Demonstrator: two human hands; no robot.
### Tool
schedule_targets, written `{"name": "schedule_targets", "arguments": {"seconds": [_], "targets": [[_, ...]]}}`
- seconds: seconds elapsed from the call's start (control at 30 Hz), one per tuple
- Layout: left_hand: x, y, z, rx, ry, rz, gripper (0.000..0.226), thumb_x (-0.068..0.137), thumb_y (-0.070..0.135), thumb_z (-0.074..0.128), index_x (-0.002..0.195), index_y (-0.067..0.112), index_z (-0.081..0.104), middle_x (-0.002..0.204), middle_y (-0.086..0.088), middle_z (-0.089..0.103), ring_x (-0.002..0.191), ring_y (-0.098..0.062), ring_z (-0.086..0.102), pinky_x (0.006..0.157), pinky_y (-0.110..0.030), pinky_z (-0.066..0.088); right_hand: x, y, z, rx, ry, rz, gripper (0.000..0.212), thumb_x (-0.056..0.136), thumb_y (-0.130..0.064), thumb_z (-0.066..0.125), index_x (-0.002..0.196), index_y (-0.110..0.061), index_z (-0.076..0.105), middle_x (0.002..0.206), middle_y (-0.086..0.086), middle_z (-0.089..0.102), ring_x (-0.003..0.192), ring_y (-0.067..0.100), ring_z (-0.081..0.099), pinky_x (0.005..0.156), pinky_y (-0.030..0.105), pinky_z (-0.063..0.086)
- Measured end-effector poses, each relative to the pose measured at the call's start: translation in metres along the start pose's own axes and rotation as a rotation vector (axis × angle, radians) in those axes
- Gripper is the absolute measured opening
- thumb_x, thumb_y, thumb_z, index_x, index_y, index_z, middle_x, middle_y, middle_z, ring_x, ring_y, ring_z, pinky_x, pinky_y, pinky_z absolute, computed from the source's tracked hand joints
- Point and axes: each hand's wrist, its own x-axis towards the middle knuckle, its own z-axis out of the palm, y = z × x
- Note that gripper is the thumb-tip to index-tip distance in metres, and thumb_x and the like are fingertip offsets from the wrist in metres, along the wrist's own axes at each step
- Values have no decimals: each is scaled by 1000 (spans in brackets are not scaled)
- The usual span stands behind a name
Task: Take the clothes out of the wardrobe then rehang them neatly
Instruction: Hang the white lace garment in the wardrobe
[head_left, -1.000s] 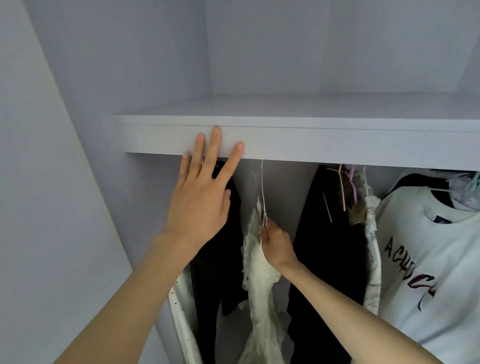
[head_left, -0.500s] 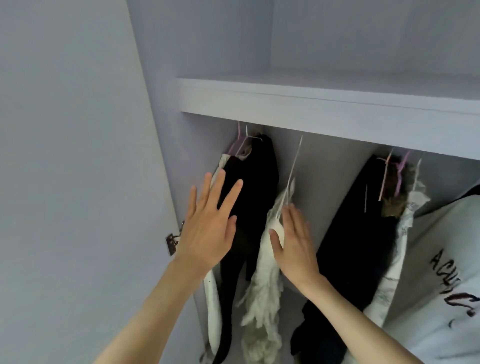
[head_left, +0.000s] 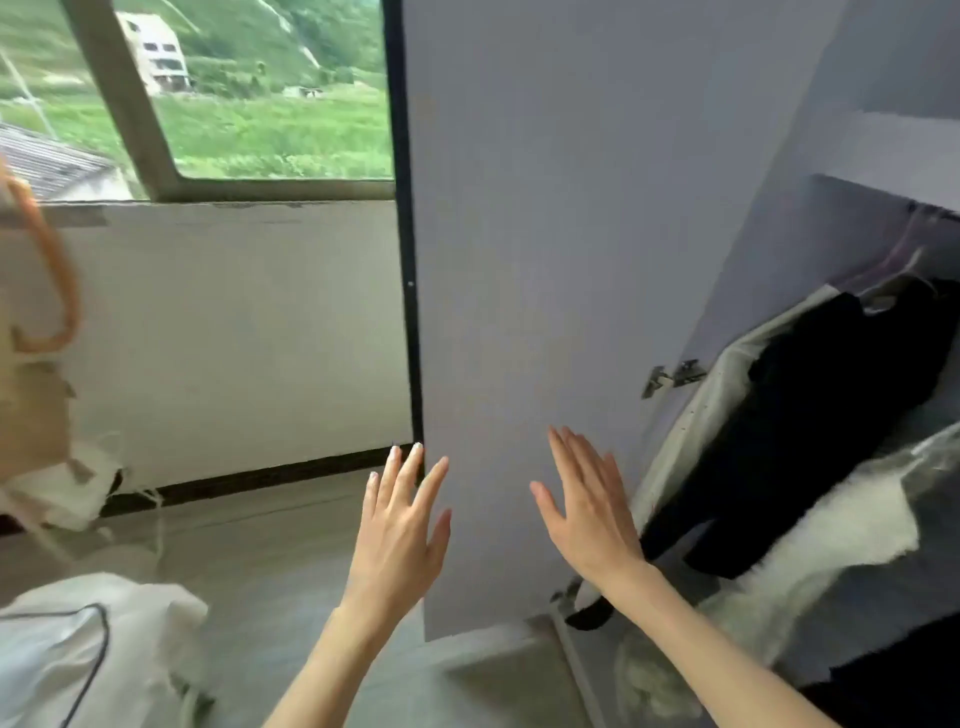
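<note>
The open wardrobe door (head_left: 545, 260), pale lilac, fills the middle of the view. My left hand (head_left: 400, 540) is raised with straight fingers near the door's free edge, holding nothing. My right hand (head_left: 587, 509) is also flat and empty, in front of the door's inner face. Inside the wardrobe at the right hang a black garment (head_left: 810, 395) on a pale hanger (head_left: 893, 275), a white garment beside it (head_left: 696, 415) and a fluffy white piece (head_left: 852, 525). Neither hand touches the clothes.
A window (head_left: 234, 88) with green hills is at the upper left, above a white wall. White fabric or bags (head_left: 78, 649) lie on the grey floor at lower left. An orange-handled bag (head_left: 36, 291) hangs at the far left. A metal hinge (head_left: 672, 376) sits on the door.
The view has swung left, away from the wardrobe interior toward the door and window. My right hand has left the white garment; both hands have dropped lower and are empty.
</note>
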Motion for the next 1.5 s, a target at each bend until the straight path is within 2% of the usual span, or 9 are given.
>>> {"name": "schedule_targets", "arguments": {"seconds": [0.17, 0.37, 0.5, 0.63, 0.7, 0.8, 0.9, 1.0, 1.5], "targets": [[-109, -104, -67, 141, 35, -305, 50, 83, 35, 37, 131, 21, 41, 135, -15, 50, 129, -31, 31, 96, -53, 39, -7, -134, 63, 118, -121, -281, 64, 87, -45, 32, 138, -9, 41, 139, 12, 47, 129, 30, 44, 106, 46, 23], [-271, -198, -151, 247, 16, -686, 51, 81, 34, 37, 126, 16, 52, 132, -16, 53, 123, -39, 47, 93, -52, 42, -74, -306, 133, 221, -239, -576, 56, 84, -39, 40, 129, -9, 52, 126, 12, 58, 116, 30, 57, 96, 50, 37], [-372, -233, -184, 228, 0, -934, 51, 81, 34, 37, 119, 11, 61, 127, -18, 56, 115, -42, 53, 85, -54, 46, -126, -395, 175, 295, -377, -687, 55, 87, -39, 45, 133, -11, 48, 132, 9, 54, 124, 27, 50, 103, 44, 27], [-450, -249, -211, 190, 48, -1154, 62, 85, 42, 24, 135, 14, 47, 145, -14, 38, 135, -37, 31, 107, -45, 26, -159, -469, 204, 309, -523, -851, 56, 96, -39, 40, 146, -17, 26, 150, 3, 30, 141, 20, 22, 115, 37, 9], [-478, -257, -222, 204, 88, -1237, 62, 84, 41, 25, 133, 12, 50, 143, -16, 40, 134, -38, 32, 107, -44, 26, -167, -501, 216, 318, -566, -920, 56, 98, -40, 38, 147, -18, 22, 151, 2, 28, 141, 19, 20, 115, 36, 9], [-510, -271, -235, 172, 77, -1338, 59, 83, 38, 27, 125, 11, 57, 134, -19, 50, 126, -41, 44, 97, -49, 38, -172, -542, 234, 273, -631, -995, 56, 98, -41, 36, 148, -21, 18, 152, -2, 25, 141, 17, 19, 116, 35, 10], [-527, -290, -238, 158, 123, -1409, 68, 85, 47, 13, 140, 17, 39, 151, -9, 25, 142, -30, 15, 112, -37, 15, -168, -579, 259, 246, -675, -1052, 56, 98, -42, 35, 147, -22, 20, 150, -1, 28, 139, 18, 23, 116, 37, 15], [-538, -327, -240, 153, 153, -1475, 49, 99, 34, 29, 146, 22, 24, 156, -3, 8, 144, -22, -2, 115, -32, 3, -151, -624, 291, 232, -712, -1094, 56, 97, -41, 37, 147, -19, 22, 149, 1, 31, 138, 19, 27, 115, 41, 18], [-590, -582, -259, -4, 114, -1735, 46, 100, 24, 33, 144, 19, 26, 154, -4, 14, 143, -20, 7, 113, -28, 11, -48, -872, 485, 35, -812, -1150, 51, 97, -31, 42, 143, -12, 30, 141, 8, 43, 130, 25, 39, 108, 38, 29]]}}
